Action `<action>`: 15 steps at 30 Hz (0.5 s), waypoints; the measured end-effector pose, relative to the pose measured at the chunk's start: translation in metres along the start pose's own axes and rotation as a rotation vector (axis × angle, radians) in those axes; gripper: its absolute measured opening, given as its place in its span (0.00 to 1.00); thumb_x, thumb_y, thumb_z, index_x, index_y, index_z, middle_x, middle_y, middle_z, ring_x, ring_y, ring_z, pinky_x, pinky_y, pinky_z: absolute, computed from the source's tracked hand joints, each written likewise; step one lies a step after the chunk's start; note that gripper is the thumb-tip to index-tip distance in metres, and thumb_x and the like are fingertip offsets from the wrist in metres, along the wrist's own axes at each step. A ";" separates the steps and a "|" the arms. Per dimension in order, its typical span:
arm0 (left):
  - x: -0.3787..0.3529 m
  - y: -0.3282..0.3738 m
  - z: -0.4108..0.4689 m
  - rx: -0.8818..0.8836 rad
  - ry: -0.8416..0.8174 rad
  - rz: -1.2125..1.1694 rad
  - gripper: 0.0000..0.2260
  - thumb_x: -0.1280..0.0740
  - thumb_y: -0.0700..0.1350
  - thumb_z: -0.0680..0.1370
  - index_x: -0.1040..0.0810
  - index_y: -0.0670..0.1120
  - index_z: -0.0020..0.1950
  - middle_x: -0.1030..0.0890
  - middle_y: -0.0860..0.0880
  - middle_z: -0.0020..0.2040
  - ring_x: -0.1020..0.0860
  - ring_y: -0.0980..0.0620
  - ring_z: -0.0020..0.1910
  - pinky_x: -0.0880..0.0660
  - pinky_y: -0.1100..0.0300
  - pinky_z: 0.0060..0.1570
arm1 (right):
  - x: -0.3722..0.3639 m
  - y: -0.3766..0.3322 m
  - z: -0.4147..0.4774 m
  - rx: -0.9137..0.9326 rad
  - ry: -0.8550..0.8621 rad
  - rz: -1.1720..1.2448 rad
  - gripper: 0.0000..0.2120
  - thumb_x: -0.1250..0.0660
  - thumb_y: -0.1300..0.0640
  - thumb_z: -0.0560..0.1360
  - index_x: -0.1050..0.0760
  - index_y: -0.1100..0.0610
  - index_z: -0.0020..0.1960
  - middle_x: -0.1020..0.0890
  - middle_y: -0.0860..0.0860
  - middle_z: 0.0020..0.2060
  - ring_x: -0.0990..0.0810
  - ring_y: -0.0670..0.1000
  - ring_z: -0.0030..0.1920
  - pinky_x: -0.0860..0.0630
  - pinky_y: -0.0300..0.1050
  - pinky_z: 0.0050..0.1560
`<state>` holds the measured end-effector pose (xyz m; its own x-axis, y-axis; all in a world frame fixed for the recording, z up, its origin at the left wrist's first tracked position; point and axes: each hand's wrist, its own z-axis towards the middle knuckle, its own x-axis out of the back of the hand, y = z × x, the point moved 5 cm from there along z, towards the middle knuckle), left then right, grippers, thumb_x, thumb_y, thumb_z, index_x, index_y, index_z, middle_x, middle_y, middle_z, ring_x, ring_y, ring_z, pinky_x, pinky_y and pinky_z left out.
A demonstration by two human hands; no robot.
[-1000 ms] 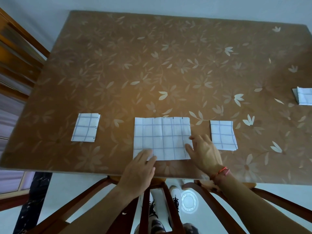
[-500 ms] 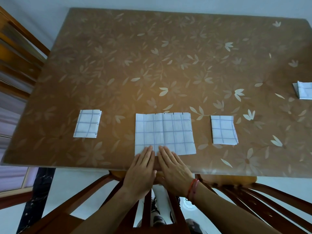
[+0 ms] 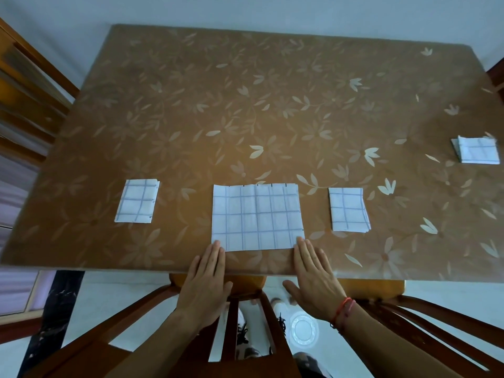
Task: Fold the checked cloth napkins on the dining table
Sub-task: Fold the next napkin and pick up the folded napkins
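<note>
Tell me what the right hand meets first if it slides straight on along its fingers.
The large middle napkin: fingertips of the right hand sit at its near right corner, seemingly touching it.

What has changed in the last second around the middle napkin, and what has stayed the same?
The hands met midway along the near edge of the middle napkin, then slid apart: the left hand to its near left corner, the right hand to its near right corner, fingers flat. Nothing was gripped or let go. The napkin itself and the three folded napkins stayed put.
</note>
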<state>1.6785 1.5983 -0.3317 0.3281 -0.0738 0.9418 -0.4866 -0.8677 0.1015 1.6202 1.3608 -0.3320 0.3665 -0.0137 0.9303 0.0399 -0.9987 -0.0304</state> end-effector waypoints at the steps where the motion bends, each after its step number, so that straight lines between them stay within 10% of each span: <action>1: 0.000 0.001 0.000 0.004 -0.009 -0.001 0.30 0.53 0.57 0.81 0.37 0.38 0.74 0.38 0.40 0.76 0.38 0.44 0.74 0.31 0.44 0.66 | 0.000 0.001 0.000 -0.002 -0.003 0.000 0.39 0.47 0.37 0.75 0.35 0.67 0.73 0.35 0.64 0.74 0.34 0.63 0.73 0.37 0.61 0.69; 15: 0.029 0.048 0.039 -0.051 -0.026 -0.161 0.29 0.59 0.56 0.79 0.40 0.47 0.77 0.48 0.43 0.79 0.50 0.40 0.77 0.43 0.40 0.72 | 0.031 0.003 0.010 0.004 0.008 0.213 0.37 0.50 0.39 0.75 0.39 0.65 0.74 0.33 0.59 0.73 0.33 0.60 0.72 0.34 0.54 0.71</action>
<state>1.6958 1.5353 -0.3115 0.4256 0.0508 0.9035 -0.4664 -0.8433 0.2671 1.6410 1.3581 -0.3068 0.3594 -0.2252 0.9056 -0.0337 -0.9729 -0.2286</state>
